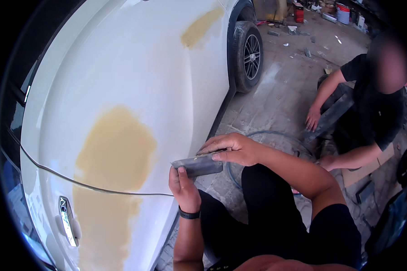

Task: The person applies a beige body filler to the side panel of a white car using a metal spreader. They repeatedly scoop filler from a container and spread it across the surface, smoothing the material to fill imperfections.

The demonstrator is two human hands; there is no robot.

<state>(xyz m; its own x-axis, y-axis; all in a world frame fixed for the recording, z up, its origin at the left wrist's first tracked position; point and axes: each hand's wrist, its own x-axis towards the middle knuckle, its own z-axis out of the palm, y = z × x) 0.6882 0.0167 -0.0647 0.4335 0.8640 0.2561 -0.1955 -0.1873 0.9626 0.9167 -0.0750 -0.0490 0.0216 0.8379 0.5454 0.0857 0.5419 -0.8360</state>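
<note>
A grey sanding block (199, 165) is held level between my two hands, just off the white car's side. My left hand (184, 189), with a black band at the wrist, pinches the block's left end, thumb on the near face. My right hand (236, 149) grips the other end from above, its thumb along the top edge. To the left, the white car door panel (167, 81) carries a large tan filler patch (117, 149). Below a door gap the filler continues as a second patch (101, 226), beside a chrome door handle (67, 221).
A smaller filler patch (202, 27) lies near the car's wheel (248, 56). At right a co-worker (371, 99) in black sits low, one hand on a dark long piece. A hose (267, 132) curves over the paved floor (276, 99). Cans (343, 14) and debris lie at the back.
</note>
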